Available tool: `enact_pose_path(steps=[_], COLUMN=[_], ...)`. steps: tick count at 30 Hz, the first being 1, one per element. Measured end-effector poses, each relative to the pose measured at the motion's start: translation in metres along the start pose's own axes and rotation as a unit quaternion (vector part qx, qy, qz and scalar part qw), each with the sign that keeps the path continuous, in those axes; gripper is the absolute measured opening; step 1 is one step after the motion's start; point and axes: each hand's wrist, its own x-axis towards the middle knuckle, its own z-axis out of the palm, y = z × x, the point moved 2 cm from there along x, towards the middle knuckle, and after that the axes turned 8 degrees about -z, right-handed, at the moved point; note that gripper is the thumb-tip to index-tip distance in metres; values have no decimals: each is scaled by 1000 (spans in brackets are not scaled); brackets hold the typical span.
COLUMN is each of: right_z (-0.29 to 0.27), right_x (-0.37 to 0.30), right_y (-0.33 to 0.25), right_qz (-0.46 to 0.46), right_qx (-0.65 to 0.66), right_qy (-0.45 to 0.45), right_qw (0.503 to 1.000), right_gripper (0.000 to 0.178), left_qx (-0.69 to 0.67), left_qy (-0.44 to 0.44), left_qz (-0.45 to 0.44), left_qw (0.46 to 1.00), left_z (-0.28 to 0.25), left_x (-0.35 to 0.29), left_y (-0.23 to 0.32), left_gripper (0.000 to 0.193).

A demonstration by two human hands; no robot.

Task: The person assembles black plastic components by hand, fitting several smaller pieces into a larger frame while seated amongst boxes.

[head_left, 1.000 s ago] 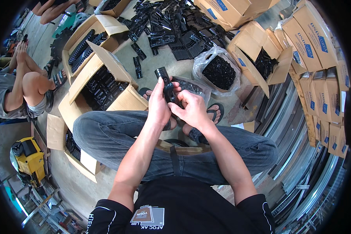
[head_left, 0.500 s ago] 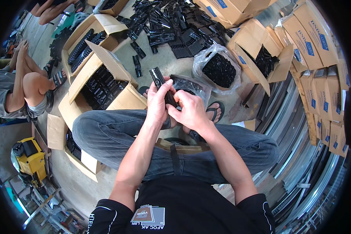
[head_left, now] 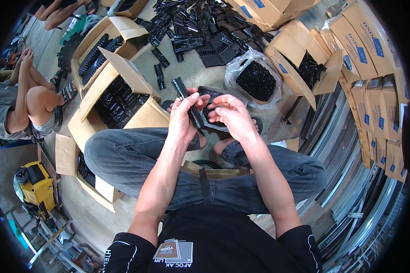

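- My left hand is wrapped around a long black plastic part, just above the middle of the frame; its top end sticks up past my fingers.
- My right hand sits just beside it, fingers half curled and loose; they touch small black pieces, but I cannot tell whether they pinch one.
- Under both hands lies a flat dark tray, partly hidden.
- A clear plastic bag of black parts sits near, up and to the right.
- An open cardboard box full of black parts stands left of my hands.
- More black parts lie spread over the floor at the top of the frame.
- Another person's knee shows at the left edge.
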Motion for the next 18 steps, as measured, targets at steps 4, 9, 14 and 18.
enact_pose_path(steps=[4,9,14,18], right_z=[8,15,13,8], right_x=[-2,-4,-2,0], right_y=[0,7,22,19], right_qz=[16,-18,-6,6], right_qx=[30,-3,71,75], right_qy=[-21,-35,-17,-44], right_qw=[999,999,997,996], right_gripper=[15,14,14,16], left_qx=[-47,-23,10,19], left_qy=[-38,-54,-83,-91], left_qz=[-31,-38,-68,-62], left_qw=[998,998,994,994], left_z=[7,2,7,9], left_x=[-3,-2,-5,-6], left_y=[1,-1,-4,-3], left_gripper=[27,28,29,32])
